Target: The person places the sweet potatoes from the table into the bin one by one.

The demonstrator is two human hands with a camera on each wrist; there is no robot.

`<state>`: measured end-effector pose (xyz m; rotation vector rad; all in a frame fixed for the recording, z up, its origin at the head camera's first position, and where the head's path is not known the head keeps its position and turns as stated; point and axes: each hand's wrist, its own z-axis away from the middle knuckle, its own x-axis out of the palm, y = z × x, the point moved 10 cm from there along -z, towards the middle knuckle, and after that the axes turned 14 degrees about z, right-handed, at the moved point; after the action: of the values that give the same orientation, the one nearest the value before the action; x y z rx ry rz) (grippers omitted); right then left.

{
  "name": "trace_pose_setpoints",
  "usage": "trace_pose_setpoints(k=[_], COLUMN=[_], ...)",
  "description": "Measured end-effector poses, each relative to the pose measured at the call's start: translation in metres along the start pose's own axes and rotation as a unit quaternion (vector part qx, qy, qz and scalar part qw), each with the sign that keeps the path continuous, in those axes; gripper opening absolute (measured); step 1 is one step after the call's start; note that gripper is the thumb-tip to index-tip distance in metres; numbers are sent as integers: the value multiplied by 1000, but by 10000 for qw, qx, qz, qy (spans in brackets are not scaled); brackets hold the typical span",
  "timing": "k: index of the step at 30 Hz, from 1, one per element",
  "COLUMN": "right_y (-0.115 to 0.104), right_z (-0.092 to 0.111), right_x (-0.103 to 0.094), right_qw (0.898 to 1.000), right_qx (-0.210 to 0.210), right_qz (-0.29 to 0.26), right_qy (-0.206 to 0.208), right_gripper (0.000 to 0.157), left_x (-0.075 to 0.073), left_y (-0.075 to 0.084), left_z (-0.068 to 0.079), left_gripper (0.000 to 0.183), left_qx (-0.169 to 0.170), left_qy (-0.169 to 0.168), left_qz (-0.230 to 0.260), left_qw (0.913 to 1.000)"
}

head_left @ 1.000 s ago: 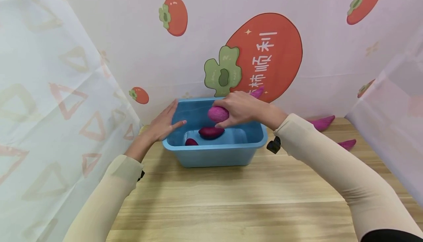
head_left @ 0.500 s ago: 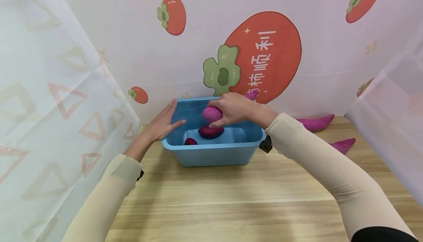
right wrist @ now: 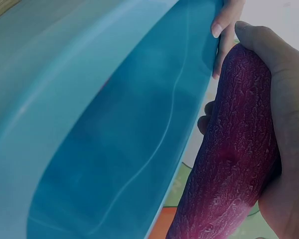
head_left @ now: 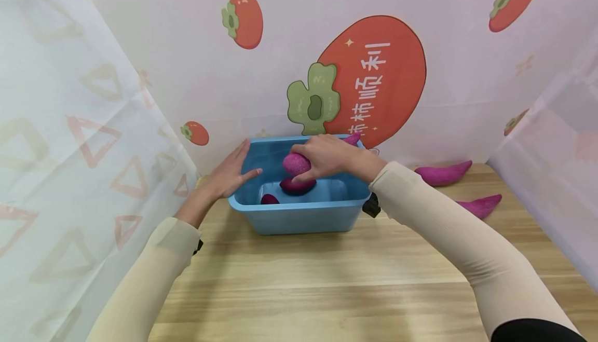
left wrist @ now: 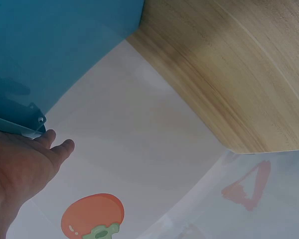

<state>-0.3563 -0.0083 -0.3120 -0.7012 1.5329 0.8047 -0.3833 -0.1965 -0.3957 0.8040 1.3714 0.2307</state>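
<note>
My right hand (head_left: 327, 156) grips a long purple sweet potato (head_left: 296, 164) above the inside of a blue plastic tub (head_left: 299, 220). In the right wrist view the sweet potato (right wrist: 231, 144) shows wrinkled skin, with my thumb along one side and fingertips at the other. Its thin end sticks out behind the hand. My left hand (head_left: 227, 176) rests at the tub's left rim, fingers stretched along it and thumb over the inside. On the tub's bottom lie a dark red-purple sweet potato (head_left: 293, 188), below the held one, and another dark one (head_left: 269, 200), partly hidden by the front wall.
Two more purple sweet potatoes, a farther one (head_left: 444, 174) and a nearer one (head_left: 484, 207), lie on the wooden table (head_left: 289, 290) at the right, partly behind my right sleeve. White cloth walls (head_left: 280, 87) with printed persimmons close off the back and sides.
My right hand has moved slightly left and lower over the tub with the sweet potato in it. My left hand stays at the rim.
</note>
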Motion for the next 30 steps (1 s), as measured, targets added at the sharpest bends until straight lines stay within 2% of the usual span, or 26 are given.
trace_pose_setpoints(k=[17, 23, 30], right_y=[2, 1, 9], right_z=[-3, 0, 6], right_x=[8, 8, 1], right_qw=[9996, 9985, 9973], right_qx=[94, 84, 399], right_qz=[200, 509, 592], right_qy=[-169, -203, -172], right_gripper=[69, 79, 84], left_x=[2, 4, 2], left_y=[-1, -2, -1], left_z=[0, 1, -1], left_gripper=[98, 98, 97], left_qx=[-46, -73, -47], left_qy=[-3, -21, -5], left_qz=[79, 34, 33], left_qw=[10000, 10000, 10000])
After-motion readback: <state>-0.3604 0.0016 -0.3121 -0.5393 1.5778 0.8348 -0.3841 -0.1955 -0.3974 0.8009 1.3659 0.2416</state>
